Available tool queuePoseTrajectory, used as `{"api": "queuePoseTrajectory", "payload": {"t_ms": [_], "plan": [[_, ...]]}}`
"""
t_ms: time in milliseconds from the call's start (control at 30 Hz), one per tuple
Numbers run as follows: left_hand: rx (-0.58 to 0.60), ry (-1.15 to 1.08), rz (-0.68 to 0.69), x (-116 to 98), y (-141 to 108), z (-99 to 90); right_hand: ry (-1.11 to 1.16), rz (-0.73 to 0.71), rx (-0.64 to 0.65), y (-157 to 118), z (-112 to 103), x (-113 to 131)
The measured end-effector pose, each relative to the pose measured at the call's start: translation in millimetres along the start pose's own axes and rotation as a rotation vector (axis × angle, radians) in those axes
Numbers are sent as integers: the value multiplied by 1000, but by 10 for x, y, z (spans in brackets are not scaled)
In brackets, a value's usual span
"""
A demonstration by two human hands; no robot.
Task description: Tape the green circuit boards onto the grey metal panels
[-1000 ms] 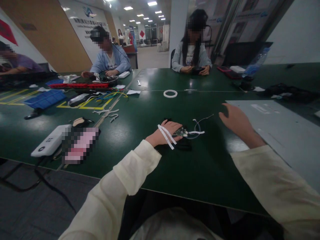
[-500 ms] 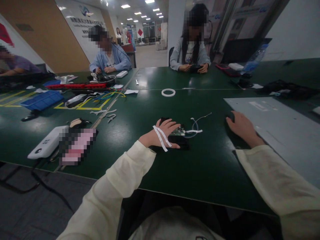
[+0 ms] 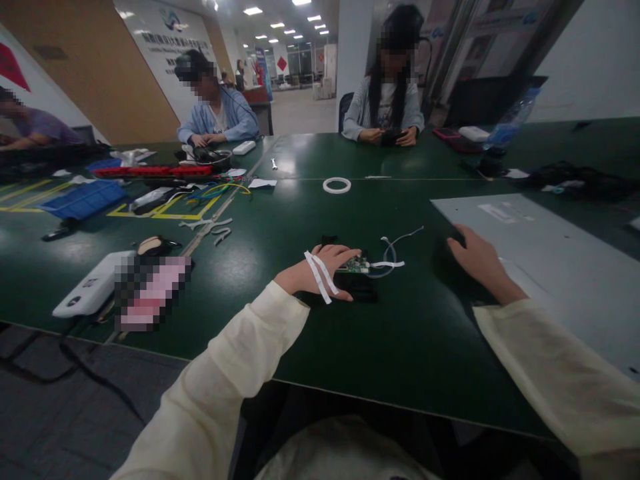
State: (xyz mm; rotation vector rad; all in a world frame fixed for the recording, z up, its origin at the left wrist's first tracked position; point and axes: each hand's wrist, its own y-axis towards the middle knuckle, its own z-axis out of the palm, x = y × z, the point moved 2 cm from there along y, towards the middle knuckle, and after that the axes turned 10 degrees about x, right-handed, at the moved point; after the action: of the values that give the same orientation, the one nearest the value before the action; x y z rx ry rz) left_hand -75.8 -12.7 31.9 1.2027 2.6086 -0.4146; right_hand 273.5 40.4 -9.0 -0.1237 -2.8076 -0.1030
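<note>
My left hand (image 3: 325, 267) lies palm down over a green circuit board (image 3: 357, 262) and a flat black part (image 3: 363, 288), fingers stretched out and thumb apart. Two strips of white tape (image 3: 320, 279) stick to the back of this hand. From the board, a thin cable (image 3: 391, 252) curls off to the right, with another white strip (image 3: 389, 265) beside it. My right hand (image 3: 477, 263) is closed over the left edge of a large grey panel (image 3: 560, 267). Its fingertips are hidden, with a dark patch under them.
A roll of white tape (image 3: 337, 185) lies farther back. On the left are a power bank (image 3: 93, 287), a blurred pink item (image 3: 157, 293), a blue bin (image 3: 85, 199) and grey strips (image 3: 207, 227). Two people sit across the table; another sits far left. A bottle (image 3: 513, 123) leans at back right.
The grey panel has slid to the left, and my right hand has shifted slightly left and nearer to me. My left hand stays over the board, its fingers a little closer together.
</note>
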Motion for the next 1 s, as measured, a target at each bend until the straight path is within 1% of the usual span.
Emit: {"api": "queuePoseTrajectory", "payload": {"t_ms": [233,300,400,533,700,800,900,1000], "plan": [[-52,2,35,7,-3,-34,93,-131,38,-247,62,385],[-86,8,47,4,-29,-93,121,-169,41,-295,98,471],[-150,8,54,-12,-101,-238,180,-248,35,-362,124,576],[-279,5,60,-59,-232,-468,222,-303,84,-447,108,674],[-341,23,60,-94,-355,-666,243,-348,133,-544,91,757],[-349,36,68,-92,-410,-738,223,-416,152,-595,105,811],[-359,42,63,-76,-454,-770,199,-499,155,-630,120,866],[-372,25,51,-38,-462,-740,226,-504,165,-625,138,901]]}}
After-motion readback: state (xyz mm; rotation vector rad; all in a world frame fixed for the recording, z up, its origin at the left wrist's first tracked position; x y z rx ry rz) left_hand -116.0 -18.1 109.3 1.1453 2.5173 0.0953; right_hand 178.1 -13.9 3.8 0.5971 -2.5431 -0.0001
